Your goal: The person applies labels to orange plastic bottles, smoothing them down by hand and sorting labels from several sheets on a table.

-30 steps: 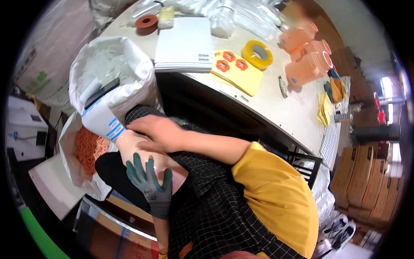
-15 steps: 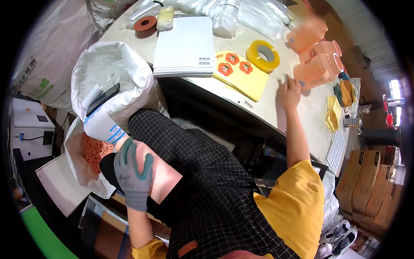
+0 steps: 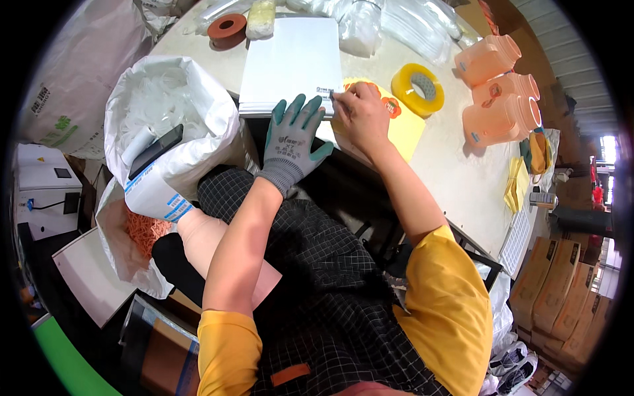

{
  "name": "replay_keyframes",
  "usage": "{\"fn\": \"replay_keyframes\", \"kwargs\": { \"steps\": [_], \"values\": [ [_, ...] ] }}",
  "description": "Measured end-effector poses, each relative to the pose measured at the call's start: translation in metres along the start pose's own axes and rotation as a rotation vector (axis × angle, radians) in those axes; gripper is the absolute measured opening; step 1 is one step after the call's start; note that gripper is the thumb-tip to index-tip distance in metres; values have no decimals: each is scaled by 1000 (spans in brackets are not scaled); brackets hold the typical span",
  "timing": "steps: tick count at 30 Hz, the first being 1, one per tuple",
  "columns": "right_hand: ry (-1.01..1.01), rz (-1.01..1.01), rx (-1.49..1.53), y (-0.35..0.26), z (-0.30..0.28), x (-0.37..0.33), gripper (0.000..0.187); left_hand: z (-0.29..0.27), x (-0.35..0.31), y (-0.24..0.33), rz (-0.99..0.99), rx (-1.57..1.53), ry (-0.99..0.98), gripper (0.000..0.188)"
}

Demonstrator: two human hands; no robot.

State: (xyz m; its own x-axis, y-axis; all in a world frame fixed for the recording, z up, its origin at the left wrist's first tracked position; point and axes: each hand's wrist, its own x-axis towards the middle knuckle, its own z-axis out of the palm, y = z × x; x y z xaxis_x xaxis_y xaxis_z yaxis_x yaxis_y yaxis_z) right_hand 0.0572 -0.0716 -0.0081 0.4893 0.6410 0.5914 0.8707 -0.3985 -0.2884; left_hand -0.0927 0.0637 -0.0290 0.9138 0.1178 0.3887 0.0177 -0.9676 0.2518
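My left hand [image 3: 290,140], in a grey glove with green fingertips, is open, its spread fingers over the near edge of a stack of white sheets [image 3: 290,59]. My bare right hand [image 3: 365,117] is closed in a pinch at the stack's right near corner, beside small printed marks. What lies between its fingertips is too small to make out. Under and beside that hand are yellow sheets [image 3: 407,135] with red flower-shaped stickers [image 3: 392,107]. A smooth peach-coloured piece [image 3: 205,241] rests by my left leg, partly behind my left forearm.
Several peach translucent jars [image 3: 495,122] stand on the table's right side. A yellow tape roll [image 3: 432,96] and a brown roll [image 3: 226,31] lie farther back. Left of me, a white sack [image 3: 218,125] of clear plastic pieces holds a dark phone [image 3: 155,152]; cartons [image 3: 555,284] are stacked right.
My left hand has left the peach piece by my leg and reached up to the white sheets. My right hand has moved left from beside the jars to the stack's corner.
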Motion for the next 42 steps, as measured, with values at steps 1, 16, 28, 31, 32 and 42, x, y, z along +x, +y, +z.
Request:
{"fn": "replay_keyframes", "kwargs": {
  "steps": [1, 16, 28, 31, 32, 42],
  "values": [
    [-23, 20, -7, -1, 1, -5, 13, 2, -3, 3, -5, -1, -12, 72],
    [-27, 170, 570, -48, -14, 7, 26, -23, -2, 15, -75, 143, -225, 70],
    [-300, -402, 646, -212, -11, -94, 42, -176, -249, 87, -552, 25, 170, 39],
    [-257, -526, 598, -230, -1, -102, 45, -166, -274, 94, -727, 128, 217, 42],
    [-265, -548, 597, -233, 0, -104, 46, -162, -277, 96, -766, 139, 204, 44],
    [-333, -590, 546, -248, -8, -113, 44, -128, -300, 116, -704, 95, 443, 38]
  ]
}}
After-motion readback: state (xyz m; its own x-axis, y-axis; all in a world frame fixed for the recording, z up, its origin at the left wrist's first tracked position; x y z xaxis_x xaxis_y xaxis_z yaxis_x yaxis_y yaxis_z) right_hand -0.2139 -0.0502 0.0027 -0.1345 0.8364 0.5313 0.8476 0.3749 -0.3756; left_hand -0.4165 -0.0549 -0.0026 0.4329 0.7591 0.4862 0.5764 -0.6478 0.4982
